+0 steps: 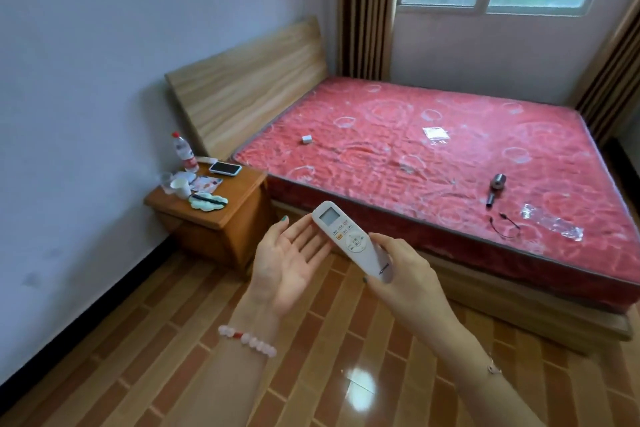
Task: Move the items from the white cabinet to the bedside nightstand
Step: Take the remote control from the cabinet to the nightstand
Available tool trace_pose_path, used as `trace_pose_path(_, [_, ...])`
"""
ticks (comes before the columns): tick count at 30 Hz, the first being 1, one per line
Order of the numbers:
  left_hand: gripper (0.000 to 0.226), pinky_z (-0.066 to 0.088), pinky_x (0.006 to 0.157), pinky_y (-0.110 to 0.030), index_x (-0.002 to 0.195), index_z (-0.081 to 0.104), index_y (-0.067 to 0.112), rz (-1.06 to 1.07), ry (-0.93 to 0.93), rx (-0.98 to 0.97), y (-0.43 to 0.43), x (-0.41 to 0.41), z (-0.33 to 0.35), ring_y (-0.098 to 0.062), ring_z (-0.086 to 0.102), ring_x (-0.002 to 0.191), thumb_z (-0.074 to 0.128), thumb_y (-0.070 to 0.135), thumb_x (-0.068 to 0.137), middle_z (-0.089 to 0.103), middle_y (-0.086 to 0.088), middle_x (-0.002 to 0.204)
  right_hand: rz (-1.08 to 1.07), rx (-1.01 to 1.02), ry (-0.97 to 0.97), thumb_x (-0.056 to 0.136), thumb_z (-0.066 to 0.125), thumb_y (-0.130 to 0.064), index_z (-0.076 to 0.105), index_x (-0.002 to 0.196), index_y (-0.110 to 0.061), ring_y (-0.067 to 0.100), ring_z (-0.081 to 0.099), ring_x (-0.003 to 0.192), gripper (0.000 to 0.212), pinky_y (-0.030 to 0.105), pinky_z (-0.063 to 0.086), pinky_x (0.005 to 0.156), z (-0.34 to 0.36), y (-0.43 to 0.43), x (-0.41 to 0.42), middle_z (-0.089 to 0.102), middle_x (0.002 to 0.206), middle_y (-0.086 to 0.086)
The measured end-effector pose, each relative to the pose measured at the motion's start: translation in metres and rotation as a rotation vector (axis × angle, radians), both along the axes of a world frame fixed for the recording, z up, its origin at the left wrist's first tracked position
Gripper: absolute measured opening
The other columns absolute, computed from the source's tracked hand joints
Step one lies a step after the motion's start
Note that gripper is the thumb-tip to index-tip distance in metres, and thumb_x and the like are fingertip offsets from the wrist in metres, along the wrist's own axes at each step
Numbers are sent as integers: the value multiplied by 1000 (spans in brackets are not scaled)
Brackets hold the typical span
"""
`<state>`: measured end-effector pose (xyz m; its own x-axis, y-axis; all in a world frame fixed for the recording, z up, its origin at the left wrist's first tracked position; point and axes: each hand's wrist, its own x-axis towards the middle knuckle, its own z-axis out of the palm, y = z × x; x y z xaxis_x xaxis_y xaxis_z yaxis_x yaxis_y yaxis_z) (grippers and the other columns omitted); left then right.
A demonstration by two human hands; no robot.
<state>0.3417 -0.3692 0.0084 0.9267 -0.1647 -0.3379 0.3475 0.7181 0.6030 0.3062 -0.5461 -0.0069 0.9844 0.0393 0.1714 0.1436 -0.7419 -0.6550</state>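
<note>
The right hand [398,270] grips the remote [349,239] by its lower end, fingers curled round it. From them its long axis runs up and left, screen end over the flat, palm-up left hand [291,260]. The nightstand [242,184] stands further left, nearer that hand.
</note>
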Motion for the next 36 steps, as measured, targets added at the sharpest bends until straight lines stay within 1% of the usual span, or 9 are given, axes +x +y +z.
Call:
trace_pose_path(5, [40, 42, 101, -42, 122, 55, 1, 140, 19, 12, 48, 26, -12, -30, 56, 118, 38, 29, 98, 63, -18, 122, 143, -31, 13, 80, 65, -17, 46, 131, -24, 8, 50, 106, 55, 12, 35, 71, -13, 45, 54, 55, 119, -8])
trace_pose_path(8, [39, 43, 100, -42, 120, 55, 3, 203, 31, 19, 67, 51, -19, -30, 56, 118, 38, 30, 98, 62, -17, 123, 212, -25, 29, 80, 65, -19, 46, 132, -25, 3, 47, 101, 55, 9, 37, 64, -22, 65, 93, 54, 118, -10])
trace_pose_path(10, [38, 39, 105, -44, 120, 54, 4, 241, 45, 24, 75, 74, -25, -30, 53, 121, 37, 30, 99, 60, -17, 127, 255, -20, 48, 81, 65, -20, 45, 132, -26, 1, 45, 99, 55, 8, 37, 62, -27, 75, 122, 53, 117, -10])
trace_pose_path(15, [35, 37, 107, -45, 118, 54, 8, 350, 89, 30, 91, 150, -38, -30, 50, 123, 37, 32, 99, 56, -15, 130, 370, -8, 87, 83, 63, -21, 46, 132, -26, 6, 49, 106, 53, 11, 40, 64, -35, 92, 217, 54, 118, -9])
trace_pose_path(22, [38, 40, 103, -44, 123, 53, 5, 471, 141, 3, 99, 266, -38, -29, 51, 121, 34, 30, 101, 59, -15, 125, 481, -48, 128, 81, 60, -15, 48, 131, -23, 10, 53, 101, 52, 19, 44, 76, -34, 108, 352, 56, 114, -7])
trace_pose_path(26, [41, 40, 100, -42, 130, 48, 5, 525, 180, -1, 110, 314, -41, -28, 51, 119, 32, 30, 102, 58, -14, 122, 526, -64, 157, 78, 59, -12, 49, 130, -21, 15, 54, 98, 54, 26, 46, 77, -40, 124, 409, 56, 110, -5])
trace_pose_path(29, [38, 38, 101, -41, 123, 52, 8, 571, 206, 15, 124, 343, -46, -24, 54, 115, 30, 30, 102, 54, -12, 132, 560, -92, 172, 77, 58, -12, 49, 129, -22, 16, 54, 100, 54, 26, 45, 77, -47, 144, 444, 57, 112, -4])
trace_pose_path(32, [45, 30, 109, -41, 138, 42, 6, 584, 248, 14, 142, 371, -52, -25, 41, 132, 26, 31, 103, 45, -11, 142, 576, -112, 200, 76, 59, -12, 49, 129, -21, 17, 54, 103, 55, 23, 40, 76, -56, 169, 476, 56, 116, -3])
trace_pose_path(36, [47, 27, 110, -40, 142, 36, 6, 603, 297, -41, 174, 414, -66, -25, 33, 138, 24, 30, 103, 41, -12, 147, 574, -137, 250, 78, 61, -17, 47, 131, -22, 18, 53, 107, 55, 25, 40, 80, -73, 204, 517, 54, 120, -3])
